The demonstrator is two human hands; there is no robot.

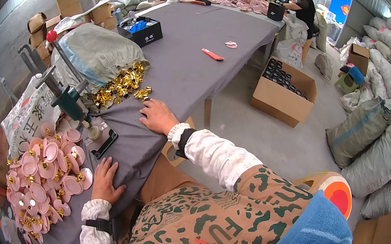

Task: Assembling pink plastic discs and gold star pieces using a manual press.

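Pink discs (38, 192), apparently fitted, heap along the counter's (169, 41) left edge; loose gold fittings (123, 85) remain; my left fingers (107, 166) and right fingers (152, 106) lie slightly spread, empty.

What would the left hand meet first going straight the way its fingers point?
Just past the left hand, probably the black plate at the foot of the green press; depth is unclear.

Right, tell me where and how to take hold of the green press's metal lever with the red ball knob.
Take the red ball knob atop the slanting metal lever, probably from above: it is round and caps the lever's raised, free end. Coming from above should avoid the bulging grey woven sack, which shows just right of the lever.
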